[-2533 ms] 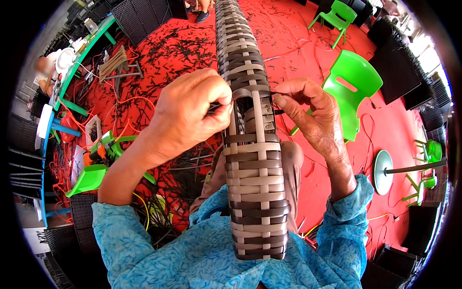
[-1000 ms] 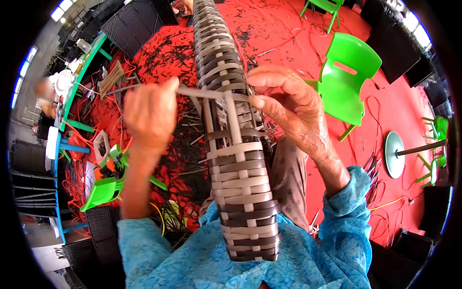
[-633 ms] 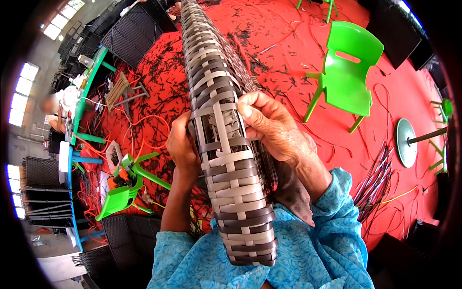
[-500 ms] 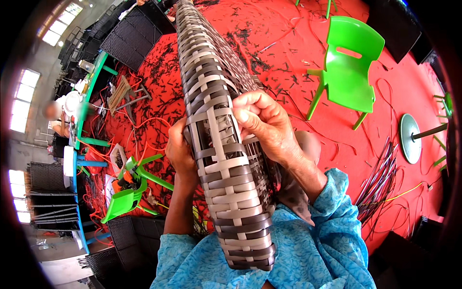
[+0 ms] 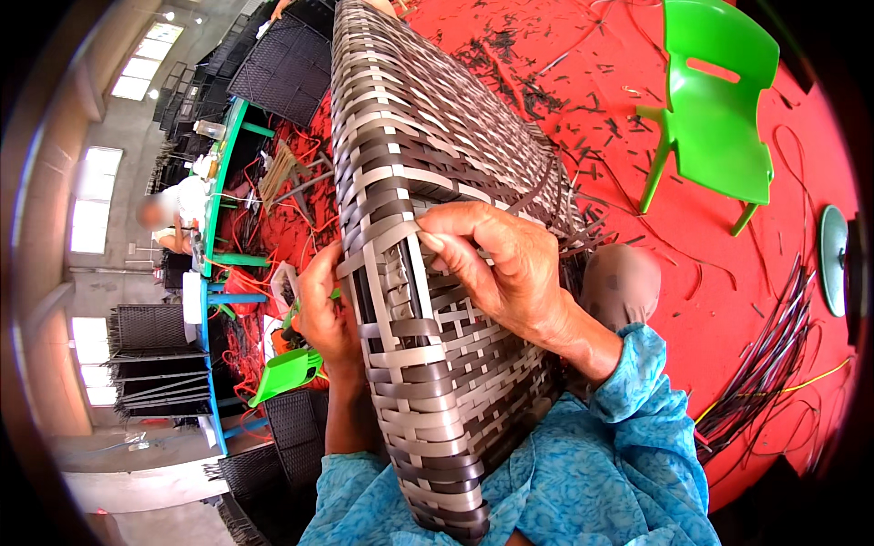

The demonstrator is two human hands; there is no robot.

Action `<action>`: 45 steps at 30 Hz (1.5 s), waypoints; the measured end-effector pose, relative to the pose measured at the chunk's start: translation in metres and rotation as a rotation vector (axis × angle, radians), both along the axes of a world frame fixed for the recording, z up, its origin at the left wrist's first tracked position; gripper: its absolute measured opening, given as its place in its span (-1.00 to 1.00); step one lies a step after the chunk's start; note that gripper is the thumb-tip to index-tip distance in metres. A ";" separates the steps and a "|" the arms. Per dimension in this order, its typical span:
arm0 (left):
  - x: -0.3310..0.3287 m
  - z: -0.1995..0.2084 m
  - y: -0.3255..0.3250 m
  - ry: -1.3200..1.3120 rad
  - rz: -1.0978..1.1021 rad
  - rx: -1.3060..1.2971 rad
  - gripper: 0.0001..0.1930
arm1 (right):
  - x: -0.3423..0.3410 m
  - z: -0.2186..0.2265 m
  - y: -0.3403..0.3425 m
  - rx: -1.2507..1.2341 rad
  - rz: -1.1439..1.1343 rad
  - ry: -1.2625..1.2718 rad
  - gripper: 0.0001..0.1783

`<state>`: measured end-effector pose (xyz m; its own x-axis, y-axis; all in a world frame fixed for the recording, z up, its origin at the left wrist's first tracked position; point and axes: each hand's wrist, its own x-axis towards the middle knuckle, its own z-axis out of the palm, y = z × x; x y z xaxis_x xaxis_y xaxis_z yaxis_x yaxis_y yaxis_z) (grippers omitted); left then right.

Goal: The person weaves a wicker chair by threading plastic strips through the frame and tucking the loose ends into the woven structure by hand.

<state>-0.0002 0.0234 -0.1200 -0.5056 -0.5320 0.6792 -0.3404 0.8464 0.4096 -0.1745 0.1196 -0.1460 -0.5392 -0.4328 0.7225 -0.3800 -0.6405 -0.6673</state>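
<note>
A woven panel of flat brown and grey plastic strips leans away from my lap, its narrow edge facing me. Along that edge is a gap in the weave where a bare frame bar and lengthwise strips show. My right hand is at the gap's upper right side, thumb and forefinger pinched on a pale flat weaving strip that crosses the edge. On the opposite side, my left hand grips the panel, with its fingertips partly hidden by it. Loose dark strip ends stick out beyond my right wrist.
A green plastic chair stands at far right, with a bundle of long strips nearer on the red floor. Dark scraps litter the floor. A green-edged table, stacked dark woven panels and another person are at left.
The panel has turned so more of its broad right face shows. My right hand stays pinched at the edge gap, and my left hand remains on the other side. The view has shifted left.
</note>
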 end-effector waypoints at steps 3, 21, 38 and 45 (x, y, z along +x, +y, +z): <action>0.002 0.009 -0.001 -0.160 0.148 -0.209 -0.67 | -0.003 0.000 -0.003 -0.045 -0.037 -0.001 -0.87; -0.005 -0.041 0.008 0.004 0.037 0.074 -0.63 | -0.001 0.016 0.014 0.139 0.561 -0.535 -0.92; -0.076 -0.019 0.032 0.127 -0.195 -0.212 -0.74 | -0.048 0.109 0.059 0.898 0.055 0.238 -0.35; -0.100 -0.018 0.036 0.217 -0.262 -0.234 -0.79 | -0.041 0.134 0.066 0.699 -0.172 1.129 -0.71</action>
<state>-0.1002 0.0591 -0.1377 -0.4353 -0.2234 0.8721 -0.0282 0.9716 0.2348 -0.2150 0.1857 -0.0118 0.1176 -0.8791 0.4619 -0.9774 -0.1847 -0.1026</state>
